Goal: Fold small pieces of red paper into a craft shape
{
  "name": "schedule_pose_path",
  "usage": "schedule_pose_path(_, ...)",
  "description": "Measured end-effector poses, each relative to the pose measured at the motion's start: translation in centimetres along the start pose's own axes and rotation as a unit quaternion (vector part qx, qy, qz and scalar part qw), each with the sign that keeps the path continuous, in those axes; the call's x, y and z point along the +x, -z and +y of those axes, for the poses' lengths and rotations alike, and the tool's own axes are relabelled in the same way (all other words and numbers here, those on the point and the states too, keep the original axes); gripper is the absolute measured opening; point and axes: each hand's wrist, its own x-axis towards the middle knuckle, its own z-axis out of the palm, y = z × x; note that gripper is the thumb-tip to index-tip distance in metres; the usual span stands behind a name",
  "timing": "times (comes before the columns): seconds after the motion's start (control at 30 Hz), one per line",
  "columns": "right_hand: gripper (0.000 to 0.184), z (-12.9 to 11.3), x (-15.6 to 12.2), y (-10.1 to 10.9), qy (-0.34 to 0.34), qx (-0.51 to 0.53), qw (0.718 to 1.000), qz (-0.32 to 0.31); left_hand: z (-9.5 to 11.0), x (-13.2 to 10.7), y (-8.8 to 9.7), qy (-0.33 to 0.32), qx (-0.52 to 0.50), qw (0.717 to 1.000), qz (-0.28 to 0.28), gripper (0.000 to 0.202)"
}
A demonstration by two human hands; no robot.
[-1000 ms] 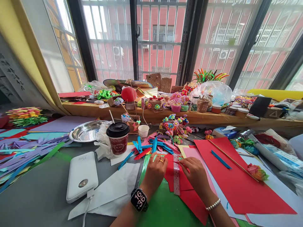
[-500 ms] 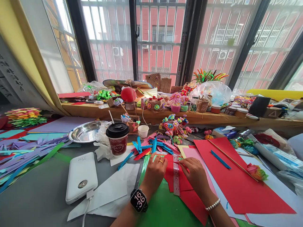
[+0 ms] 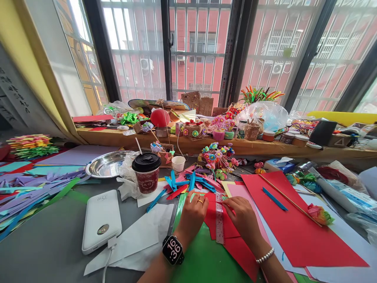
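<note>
- Left grip (image 3: 193, 214) flat and released, palm down on the small red paper sheet (image 3: 211, 220). Fingertips against the left edge of the translucent pink-patterned plastic ruler (image 3: 219, 226), nothing clasped.
- Right grip (image 3: 243, 218) just across the ruler, fingertips bunched at its upper right edge. Impossible to tell whether clenched on a small tool, pinching the paper or merely pressing.
- Ruler lying lengthwise between the two grips, pointing away from the body, on top of the red sheet. Green cutting mat (image 3: 203, 259) beneath both wrists.
- Judged good practice here: press evenly along the ruler rather than at one end. Set the left fingertips back from the working edge, pin the sheet against sliding on the smooth mat, and follow the edge in one steady pass.
- Just beyond the left grip, loose blue and pink paper strips (image 3: 188, 182). Farther left, a red paper coffee cup with black lid (image 3: 146, 172) and a white power bank with cable (image 3: 101, 220).
- Right of the right grip, a large red card sheet (image 3: 294, 232) carrying a thin wooden stick (image 3: 290, 200), well apart from the ruler.
</note>
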Motion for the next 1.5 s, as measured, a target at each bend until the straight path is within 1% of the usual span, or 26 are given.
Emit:
schedule_pose_path(0.37,0.018,-0.3,0.1,0.3,0.012,-0.011,1.000,0.015,0.0,0.1,0.2,0.007,-0.001,1.000,-0.004,0.020)
schedule_pose_path(0.5,0.018,-0.4,0.1,0.4,0.011,-0.011,1.000,0.012,0.0,0.1,0.3,0.009,-0.005,1.000,-0.011,0.020)
schedule_pose_path(0.83,0.016,-0.4,0.1,0.3,-0.001,-0.004,1.000,-0.002,0.1,0.2,0.3,0.008,0.002,1.000,0.000,0.019)
schedule_pose_path(1.03,0.016,-0.4,0.1,0.2,0.004,-0.004,1.000,0.005,0.0,0.1,0.2,0.008,0.000,1.000,0.006,0.020)
schedule_pose_path(1.23,0.016,-0.5,0.2,0.4,0.004,-0.001,1.000,0.009,0.0,0.2,0.3,0.014,-0.006,1.000,0.000,0.021)
schedule_pose_path(1.33,0.018,-0.7,0.2,0.5,-0.003,0.015,1.000,0.013,-0.1,0.2,0.4,0.028,-0.024,0.999,-0.001,0.023)
schedule_pose_path(1.4,0.019,-0.8,0.2,0.6,-0.015,0.043,0.999,0.019,-0.4,0.3,0.5,0.049,-0.052,0.997,0.008,0.025)
schedule_pose_path(1.5,0.021,-0.8,0.2,0.8,-0.076,0.135,0.988,0.024,-1.0,0.5,0.6,0.103,-0.097,0.989,0.037,0.025)
